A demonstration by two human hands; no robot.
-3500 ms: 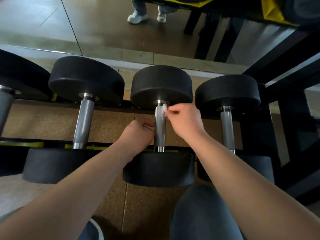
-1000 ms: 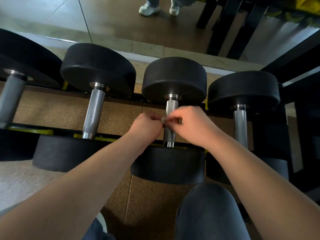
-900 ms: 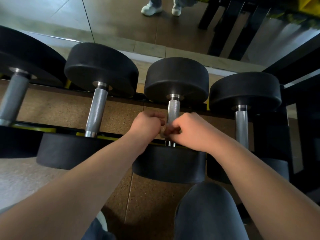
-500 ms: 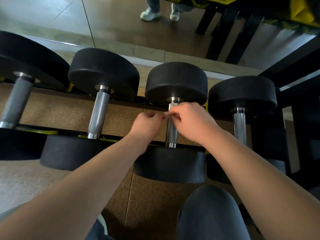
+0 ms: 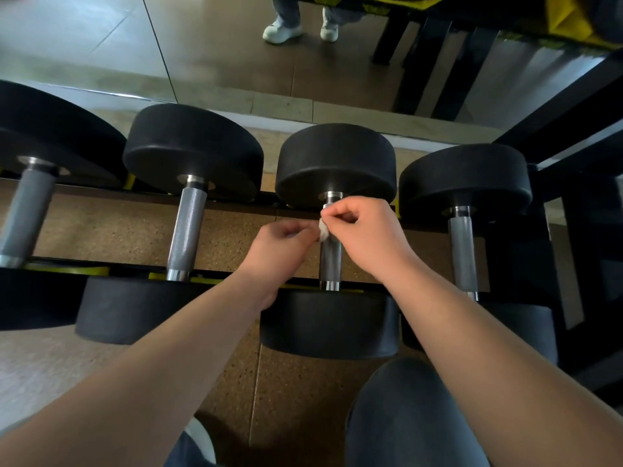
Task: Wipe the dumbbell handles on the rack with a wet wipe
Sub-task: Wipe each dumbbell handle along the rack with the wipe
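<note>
Grip unchanged, position not: since 1 s ago the left hand (image 5: 281,249) and right hand (image 5: 365,232), both pinching the wet wipe (image 5: 323,231), slid along the handle (image 5: 330,261) to its far end, by the rack's (image 5: 129,272) rear rail. That stroke looks finished. Handle lies front-to-back, pointing toward the mirror (image 5: 219,45).

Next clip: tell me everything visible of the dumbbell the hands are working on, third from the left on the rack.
The black-headed, silver-handled dumbbell has two thick round matte heads, rubber by the look, joined by a knurled metal handle with smooth collars. It lies across the black rack with yellow strips, one head far, one near. A crumpled white wet wipe sits against the handle's far end, pinched by the right hand and the left hand. The left wrist overlaps the near head.
</note>
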